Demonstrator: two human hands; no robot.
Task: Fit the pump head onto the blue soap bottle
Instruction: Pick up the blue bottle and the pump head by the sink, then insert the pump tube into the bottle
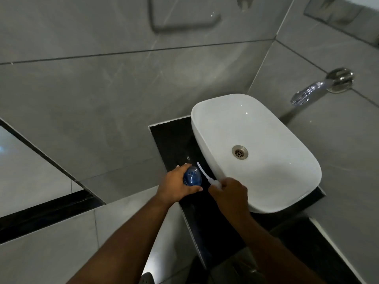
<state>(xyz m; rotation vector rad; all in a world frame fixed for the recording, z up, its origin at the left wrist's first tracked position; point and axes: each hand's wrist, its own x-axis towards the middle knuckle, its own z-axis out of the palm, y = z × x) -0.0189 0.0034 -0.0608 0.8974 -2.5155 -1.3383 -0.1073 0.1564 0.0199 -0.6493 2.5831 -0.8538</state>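
A blue soap bottle (192, 176) stands on the black counter (170, 144), seen from above, left of the basin. My left hand (178, 186) is wrapped around its body. My right hand (229, 193) grips the pump head, most of it hidden inside the fist. Only its white dip tube (203, 173) shows, slanting up and away beside the bottle's right side, outside the bottle and close to it.
A white vessel basin (266, 181) with a metal drain (240, 152) sits right of the bottle. A chrome wall spout (313, 91) juts out above it. Grey tiled walls surround the counter; a towel bar (184, 21) hangs high up.
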